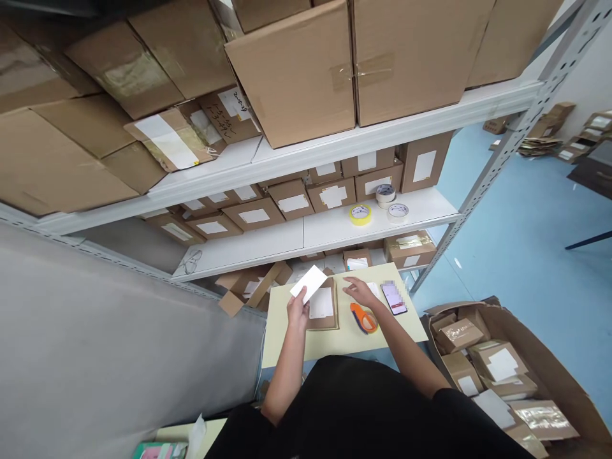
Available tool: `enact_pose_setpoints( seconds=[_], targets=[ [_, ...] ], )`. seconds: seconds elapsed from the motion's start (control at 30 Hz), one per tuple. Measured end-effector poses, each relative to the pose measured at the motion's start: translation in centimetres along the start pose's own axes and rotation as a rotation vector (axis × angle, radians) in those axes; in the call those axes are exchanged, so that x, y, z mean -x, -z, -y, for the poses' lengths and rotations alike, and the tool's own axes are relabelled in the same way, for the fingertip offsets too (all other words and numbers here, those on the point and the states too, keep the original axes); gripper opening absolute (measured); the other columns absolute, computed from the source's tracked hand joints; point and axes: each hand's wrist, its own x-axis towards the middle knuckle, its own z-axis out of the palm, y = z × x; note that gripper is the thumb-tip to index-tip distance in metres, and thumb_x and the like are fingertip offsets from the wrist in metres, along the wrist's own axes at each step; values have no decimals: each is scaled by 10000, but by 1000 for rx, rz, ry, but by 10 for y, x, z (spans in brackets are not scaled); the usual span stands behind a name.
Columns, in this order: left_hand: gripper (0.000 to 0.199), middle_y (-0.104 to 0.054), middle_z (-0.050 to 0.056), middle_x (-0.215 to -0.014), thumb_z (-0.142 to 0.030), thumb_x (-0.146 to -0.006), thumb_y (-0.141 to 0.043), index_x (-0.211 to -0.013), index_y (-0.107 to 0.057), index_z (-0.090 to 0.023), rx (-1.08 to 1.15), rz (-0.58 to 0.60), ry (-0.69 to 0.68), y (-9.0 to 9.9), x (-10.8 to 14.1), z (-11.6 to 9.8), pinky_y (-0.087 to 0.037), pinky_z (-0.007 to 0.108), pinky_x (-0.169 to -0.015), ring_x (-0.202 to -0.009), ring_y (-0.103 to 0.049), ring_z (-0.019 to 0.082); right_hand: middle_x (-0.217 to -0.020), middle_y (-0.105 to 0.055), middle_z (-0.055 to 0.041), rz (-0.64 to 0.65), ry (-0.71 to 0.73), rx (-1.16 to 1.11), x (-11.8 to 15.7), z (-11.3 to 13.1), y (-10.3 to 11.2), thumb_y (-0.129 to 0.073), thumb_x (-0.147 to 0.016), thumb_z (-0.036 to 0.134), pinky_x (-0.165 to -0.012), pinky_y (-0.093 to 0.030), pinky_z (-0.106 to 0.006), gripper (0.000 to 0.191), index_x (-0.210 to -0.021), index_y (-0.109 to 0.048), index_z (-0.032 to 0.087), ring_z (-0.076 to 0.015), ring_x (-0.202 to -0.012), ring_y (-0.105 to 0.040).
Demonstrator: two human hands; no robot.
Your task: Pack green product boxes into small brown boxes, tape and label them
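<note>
My left hand (pixel 298 307) grips a blank white paper slip (pixel 310 282), thumb on top, raised over the left part of a small table (pixel 282 331). Beneath it lies a flat cardboard box (pixel 331 305) with a white label (pixel 321 303) on its upper face. My right hand (pixel 359 291) hovers right of the box, fingers apart and holding nothing. Just below that hand sits an orange tape dispenser (pixel 364 319). A phone (pixel 394 298) with a lit screen lies at the table's right side. Between phone and hand, a white paper (pixel 373 290) is partly covered.
A metal shelf (pixel 306 141) full of cardboard boxes rises behind the table. Its middle board carries a yellow tape roll (pixel 360 215) and white tape rolls (pixel 398 211). An opened carton (pixel 258 287) stands at the left. A large bin (pixel 540 344) of parcels fills the lower right.
</note>
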Motion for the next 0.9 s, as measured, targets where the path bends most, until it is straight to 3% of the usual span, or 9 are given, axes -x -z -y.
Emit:
enact_pose_setpoints(
  seconds=[0.1,0.23,0.3,0.37,0.53,0.67,0.9],
  targets=[
    [418,-779,175,-1169,-452,-839,-803,-1123,-747,-150,-5,54,-35,-18,21,13,-623,332,-792,-1018,-767,268,-1115,-774,-94,92,46,-234,12,24,-24,-681,-886,543,-891,-578,-407,416,-1127,-751,211,-256,-993,-712],
    [489,-801,145,-1067,-523,-733,-857,-1025,-778,-139,-64,272,-80,-31,46,24,-608,342,-800,-948,-765,264,-810,-719,-15,-165,57,-427,15,51,-34,-693,-839,619,-737,-546,-329,411,-872,-697,210,-202,-786,-660],
    [499,-808,113,-949,-530,-650,-901,-933,-795,-132,-122,408,-90,-32,55,25,-589,329,-765,-866,-754,249,-748,-686,-3,-289,44,-472,14,61,-26,-733,-798,621,-698,-520,-311,411,-805,-668,215,-188,-737,-627],
    [529,-800,90,-847,-554,-612,-913,-904,-806,-127,-174,490,-107,-30,62,21,-569,319,-719,-795,-737,235,-747,-690,-8,-318,25,-516,18,70,-16,-780,-751,604,-676,-505,-306,407,-797,-672,215,-185,-718,-618],
    [634,-815,124,-981,-596,-661,-880,-1077,-802,-124,-111,452,-209,-27,71,-12,-570,329,-739,-874,-747,257,-847,-740,-27,-237,-70,-560,45,92,6,-725,-826,568,-689,-495,-292,354,-879,-736,218,-180,-764,-663],
    [552,-815,126,-962,-564,-685,-882,-1011,-811,-123,-124,433,-244,-25,79,-42,-573,331,-706,-837,-745,256,-877,-766,-38,-120,-34,-573,65,107,14,-749,-839,527,-734,-502,-304,313,-893,-761,219,-172,-778,-671],
    [463,-813,111,-978,-521,-712,-874,-980,-819,-148,-116,424,-327,-34,99,-49,-596,356,-745,-885,-751,272,-804,-762,-28,-151,16,-599,71,114,19,-802,-805,504,-746,-532,-331,284,-836,-753,226,-175,-740,-657]
  ],
)
